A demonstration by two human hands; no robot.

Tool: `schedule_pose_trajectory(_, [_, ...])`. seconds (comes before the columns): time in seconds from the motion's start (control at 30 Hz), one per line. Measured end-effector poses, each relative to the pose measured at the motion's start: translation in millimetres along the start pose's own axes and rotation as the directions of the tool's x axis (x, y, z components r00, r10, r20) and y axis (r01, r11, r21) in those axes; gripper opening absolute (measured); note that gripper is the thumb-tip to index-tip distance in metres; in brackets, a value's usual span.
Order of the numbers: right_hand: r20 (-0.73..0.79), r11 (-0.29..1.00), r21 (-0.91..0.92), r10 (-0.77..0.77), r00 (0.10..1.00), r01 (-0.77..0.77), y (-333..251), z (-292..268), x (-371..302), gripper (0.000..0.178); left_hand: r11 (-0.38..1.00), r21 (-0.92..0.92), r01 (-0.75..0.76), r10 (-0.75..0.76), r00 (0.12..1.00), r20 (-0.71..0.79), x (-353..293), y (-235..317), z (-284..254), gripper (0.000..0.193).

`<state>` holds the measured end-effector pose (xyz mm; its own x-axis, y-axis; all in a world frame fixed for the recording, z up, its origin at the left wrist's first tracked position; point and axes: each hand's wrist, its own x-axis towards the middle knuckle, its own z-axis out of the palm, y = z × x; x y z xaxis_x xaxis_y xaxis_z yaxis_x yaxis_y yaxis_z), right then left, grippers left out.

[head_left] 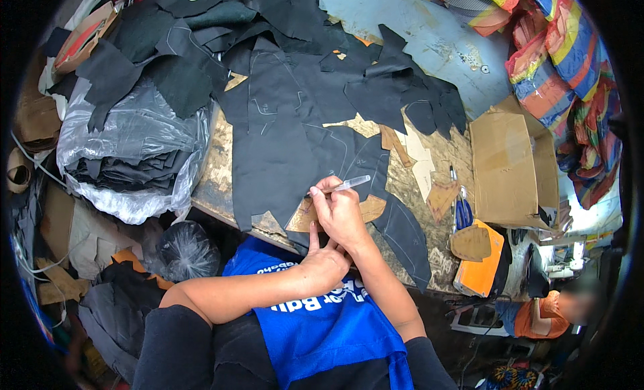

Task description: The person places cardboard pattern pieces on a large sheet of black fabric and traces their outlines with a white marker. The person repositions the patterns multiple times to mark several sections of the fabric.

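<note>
A sheet of black leather-like material [282,158] with pale drawn outlines lies on the worn table. On its near edge rests a brown cardboard template [373,207], partly hidden beneath my hands. My right hand [339,214] is closed around a pen [353,183] with a clear barrel, its tip by the template's upper left edge. Below it, my left hand [323,266] crosses under the right wrist. One finger stretches up onto the template's lower edge; the other fingers are partly covered by the right wrist.
More black pieces [268,14] pile up at the back. A plastic bag [134,128] of black pieces stands left. To the right are blue-handled scissors [463,212], an orange box [484,266], an open cardboard box [506,165] and striped sacks [563,48]. Another person [547,316] sits farther right.
</note>
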<state>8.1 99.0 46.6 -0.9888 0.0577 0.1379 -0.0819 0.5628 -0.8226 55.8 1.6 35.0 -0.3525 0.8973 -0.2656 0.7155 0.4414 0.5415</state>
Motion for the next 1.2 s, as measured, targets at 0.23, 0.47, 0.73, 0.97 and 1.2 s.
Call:
schedule_pose_trajectory(0.23, [-0.093, 0.999, -0.038, -0.041, 0.995, 0.038, 1, -3, -7, 0.013, 1.000, -0.024, 0.010, -0.008, 0.998, 0.057, 0, 4, -12, 0.083])
schedule_pose_trajectory(0.47, [-0.182, 0.971, -0.204, 0.084, 0.980, -0.121, 33, -69, -16, 0.015, 0.995, 0.076, 0.061, -0.060, 0.998, -0.013, 4, 11, -22, 0.091])
schedule_pose_trajectory(0.73, [-0.308, 0.986, -0.153, 0.008, 0.951, -0.058, 65, -69, -20, 0.010, 0.994, -0.035, 0.099, -0.100, 0.995, -0.018, 18, 6, -46, 0.090])
schedule_pose_trajectory(0.97, [-0.377, 0.998, -0.030, 0.038, 0.925, -0.053, 63, -67, -19, 0.012, 0.991, -0.076, 0.109, -0.111, 0.993, -0.027, 25, 1, -48, 0.083])
schedule_pose_trajectory(1.2, [-0.425, 0.954, 0.118, 0.299, 0.854, -0.276, 66, -84, -34, 0.016, 0.998, -0.057, 0.038, -0.040, 0.999, -0.037, 34, -13, -64, 0.072])
